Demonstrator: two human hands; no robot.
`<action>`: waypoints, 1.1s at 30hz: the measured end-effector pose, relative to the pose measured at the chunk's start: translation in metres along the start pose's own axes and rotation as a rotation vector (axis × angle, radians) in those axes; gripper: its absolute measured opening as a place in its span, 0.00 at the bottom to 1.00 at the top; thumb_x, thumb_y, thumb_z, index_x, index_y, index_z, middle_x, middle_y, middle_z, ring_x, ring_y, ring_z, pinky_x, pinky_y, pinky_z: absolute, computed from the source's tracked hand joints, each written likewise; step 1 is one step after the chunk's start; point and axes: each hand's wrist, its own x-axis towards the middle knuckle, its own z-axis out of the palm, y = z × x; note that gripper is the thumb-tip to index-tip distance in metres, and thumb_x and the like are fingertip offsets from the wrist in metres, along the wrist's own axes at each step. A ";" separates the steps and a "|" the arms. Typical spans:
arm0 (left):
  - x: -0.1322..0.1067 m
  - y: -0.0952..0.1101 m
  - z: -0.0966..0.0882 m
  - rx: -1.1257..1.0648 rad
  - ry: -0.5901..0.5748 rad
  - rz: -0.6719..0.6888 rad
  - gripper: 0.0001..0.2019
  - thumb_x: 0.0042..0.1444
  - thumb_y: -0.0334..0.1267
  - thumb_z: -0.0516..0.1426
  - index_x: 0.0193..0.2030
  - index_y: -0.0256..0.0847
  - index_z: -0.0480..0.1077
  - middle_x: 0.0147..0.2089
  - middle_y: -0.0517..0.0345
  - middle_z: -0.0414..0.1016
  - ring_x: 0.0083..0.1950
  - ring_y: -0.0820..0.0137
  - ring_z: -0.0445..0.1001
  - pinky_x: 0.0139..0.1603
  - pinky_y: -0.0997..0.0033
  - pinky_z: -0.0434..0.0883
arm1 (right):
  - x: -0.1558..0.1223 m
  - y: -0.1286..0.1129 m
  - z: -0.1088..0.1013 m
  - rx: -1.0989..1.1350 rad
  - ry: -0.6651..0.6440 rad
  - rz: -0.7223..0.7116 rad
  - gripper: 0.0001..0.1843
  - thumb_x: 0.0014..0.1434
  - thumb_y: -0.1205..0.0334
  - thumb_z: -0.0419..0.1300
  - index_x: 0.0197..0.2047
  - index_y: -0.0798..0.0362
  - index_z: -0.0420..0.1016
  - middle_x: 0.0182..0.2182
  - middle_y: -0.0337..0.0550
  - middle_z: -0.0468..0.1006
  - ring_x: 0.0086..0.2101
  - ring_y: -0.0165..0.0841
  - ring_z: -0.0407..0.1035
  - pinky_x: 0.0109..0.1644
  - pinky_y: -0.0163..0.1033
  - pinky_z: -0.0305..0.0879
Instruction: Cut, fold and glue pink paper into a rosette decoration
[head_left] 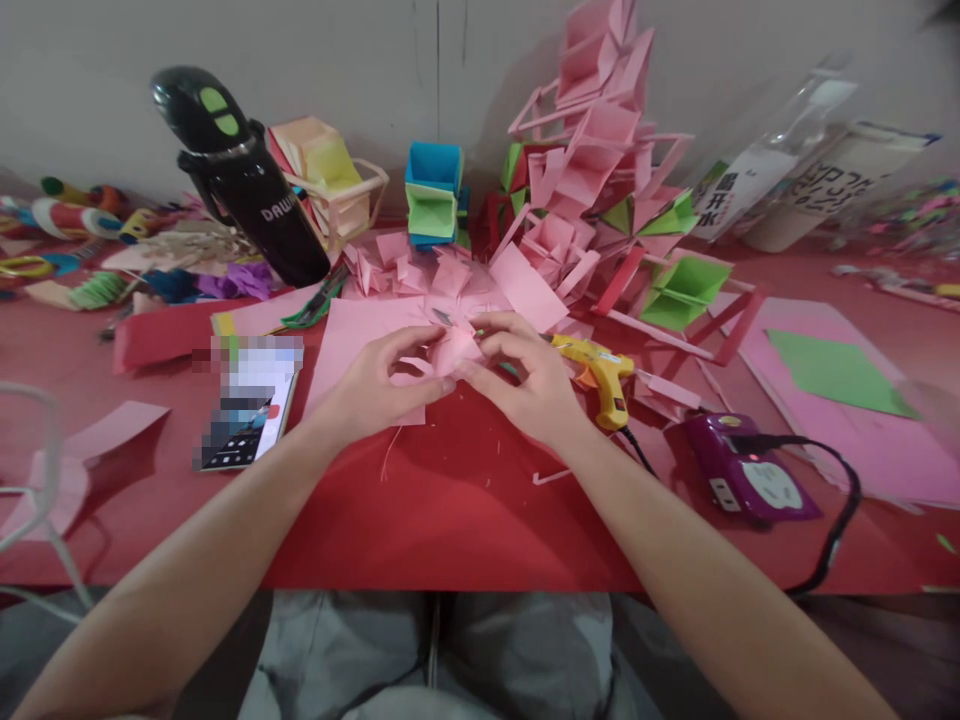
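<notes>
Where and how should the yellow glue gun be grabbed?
By the handle, I'd say, coming from the person's side with the right hand, once it frees itself from the folded pink paper. The glue gun lies with its handle toward the person and front end pointing left. Avoid that end, possibly hot, and the black cord at the handle's base.

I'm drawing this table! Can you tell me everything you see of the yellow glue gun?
The glue gun looks like yellow plastic, with an orange trigger and a dark red patch, maybe a switch, on its handle. It lies on its side on the red table beside the right hand, front end pointing left, handle toward the camera. A black cord leaves the handle and disappears behind the right forearm. Nobody grips it. Its tip is unclear.
</notes>
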 end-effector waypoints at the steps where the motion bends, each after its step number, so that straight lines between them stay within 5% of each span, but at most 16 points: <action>1: 0.000 -0.001 0.000 -0.003 -0.011 0.003 0.28 0.49 0.42 0.68 0.57 0.40 0.73 0.59 0.42 0.75 0.55 0.57 0.77 0.53 0.57 0.77 | 0.000 0.000 0.000 -0.024 -0.013 -0.008 0.08 0.57 0.59 0.67 0.30 0.51 0.73 0.49 0.47 0.76 0.52 0.40 0.71 0.54 0.49 0.71; 11: 0.001 -0.002 -0.003 -0.056 -0.082 -0.034 0.30 0.47 0.43 0.70 0.58 0.41 0.73 0.59 0.42 0.75 0.50 0.60 0.79 0.51 0.57 0.78 | 0.000 0.000 -0.004 -0.042 -0.057 0.013 0.11 0.54 0.56 0.69 0.29 0.50 0.72 0.51 0.48 0.74 0.54 0.42 0.69 0.59 0.53 0.65; 17: 0.003 0.006 -0.005 -0.144 -0.133 -0.039 0.25 0.51 0.44 0.68 0.56 0.42 0.75 0.59 0.44 0.76 0.53 0.59 0.78 0.50 0.60 0.78 | 0.001 -0.002 -0.004 -0.006 -0.099 -0.040 0.22 0.56 0.53 0.68 0.21 0.51 0.61 0.57 0.45 0.73 0.60 0.44 0.65 0.65 0.57 0.60; 24: 0.002 0.015 -0.004 -0.534 -0.163 -0.287 0.15 0.57 0.43 0.64 0.49 0.40 0.77 0.46 0.49 0.81 0.46 0.63 0.79 0.47 0.63 0.76 | -0.001 -0.005 -0.003 0.080 -0.161 -0.062 0.09 0.62 0.54 0.63 0.32 0.49 0.76 0.63 0.46 0.68 0.63 0.44 0.62 0.67 0.56 0.58; 30: 0.005 0.022 -0.007 -0.710 -0.196 -0.462 0.15 0.54 0.43 0.63 0.44 0.34 0.76 0.39 0.50 0.79 0.41 0.66 0.77 0.41 0.69 0.72 | -0.002 -0.005 -0.003 0.271 -0.003 0.005 0.02 0.64 0.61 0.62 0.38 0.49 0.75 0.46 0.43 0.79 0.48 0.34 0.74 0.55 0.45 0.70; 33: 0.005 0.024 -0.006 -0.695 -0.249 -0.469 0.13 0.54 0.42 0.62 0.42 0.34 0.75 0.39 0.50 0.79 0.39 0.66 0.76 0.39 0.68 0.71 | -0.002 -0.003 0.000 0.295 0.022 0.037 0.08 0.59 0.62 0.66 0.42 0.49 0.73 0.39 0.40 0.78 0.39 0.31 0.75 0.45 0.39 0.73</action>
